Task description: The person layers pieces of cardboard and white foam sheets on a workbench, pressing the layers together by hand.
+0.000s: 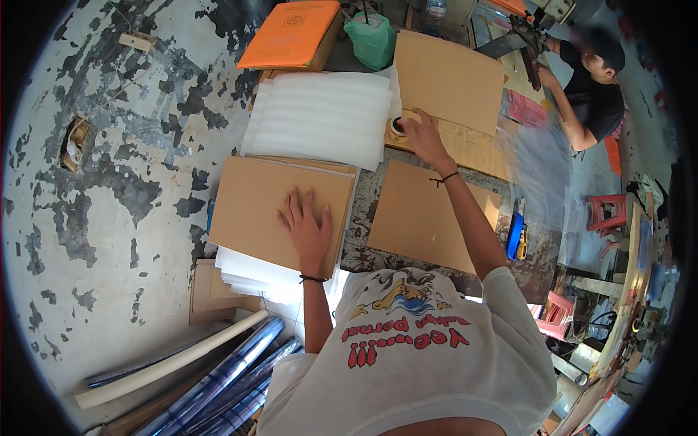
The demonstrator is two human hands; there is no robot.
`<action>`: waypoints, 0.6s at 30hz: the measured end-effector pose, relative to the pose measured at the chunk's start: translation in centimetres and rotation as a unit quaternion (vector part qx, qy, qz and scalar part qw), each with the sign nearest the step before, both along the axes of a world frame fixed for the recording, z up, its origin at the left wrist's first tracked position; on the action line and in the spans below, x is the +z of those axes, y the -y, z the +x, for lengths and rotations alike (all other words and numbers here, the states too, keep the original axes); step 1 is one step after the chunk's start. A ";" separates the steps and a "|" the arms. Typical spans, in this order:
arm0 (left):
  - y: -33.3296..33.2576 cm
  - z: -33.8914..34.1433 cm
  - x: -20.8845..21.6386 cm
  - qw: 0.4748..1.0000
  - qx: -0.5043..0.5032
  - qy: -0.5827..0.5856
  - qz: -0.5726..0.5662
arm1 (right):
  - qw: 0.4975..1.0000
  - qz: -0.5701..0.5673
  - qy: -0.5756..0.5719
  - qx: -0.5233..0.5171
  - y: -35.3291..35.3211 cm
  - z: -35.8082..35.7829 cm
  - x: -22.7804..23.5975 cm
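Observation:
My left hand point(305, 231) lies flat with spread fingers on a brown cardboard sheet point(251, 203), the top of a stack at the left. Stretched forward, my right hand point(427, 139) is at a small round tub point(397, 136) with a dark inside; its fingers are apart and a fingertip is at the tub's rim. Whether that fingertip dips inside, I cannot tell. Nothing shows in the right hand's grip. Below my right forearm, another brown cardboard sheet point(414, 218) rests on the worn table point(360, 211). A larger brown board point(447, 80) lies beyond the tub.
White foam sheets point(320, 109) are piled behind the left stack, with orange printed covers point(287, 33) and a green plastic bag point(371, 40) farther back. A blue-handled tool point(515, 236) lies at the right. Rolls point(174, 360) lean at lower left. Another person point(592, 94) works at far right.

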State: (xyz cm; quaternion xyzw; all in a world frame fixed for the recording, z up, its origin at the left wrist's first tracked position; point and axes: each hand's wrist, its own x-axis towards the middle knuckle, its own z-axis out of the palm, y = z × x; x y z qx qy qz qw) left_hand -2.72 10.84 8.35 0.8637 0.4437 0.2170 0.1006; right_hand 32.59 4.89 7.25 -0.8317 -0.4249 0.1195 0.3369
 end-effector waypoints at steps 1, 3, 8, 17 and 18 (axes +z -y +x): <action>0.0 0.0 0.0 1.000 -0.002 0.002 0.001 | 1.000 -0.001 -0.001 0.001 0.0 0.5 0.4; 0.1 0.0 0.1 1.000 -0.005 0.003 0.002 | 0.966 0.111 -0.231 0.006 0.0 1.7 1.2; 0.1 -0.3 0.1 1.000 0.002 0.007 -0.011 | 0.942 0.159 -0.293 -0.039 0.8 -0.1 8.0; 0.2 -0.2 0.1 1.000 -0.004 0.007 0.000 | 0.913 0.335 -0.218 0.079 2.4 1.0 21.9; 0.2 -0.1 0.0 1.000 -0.006 0.007 0.000 | 0.895 0.370 -0.221 0.113 2.8 1.3 23.3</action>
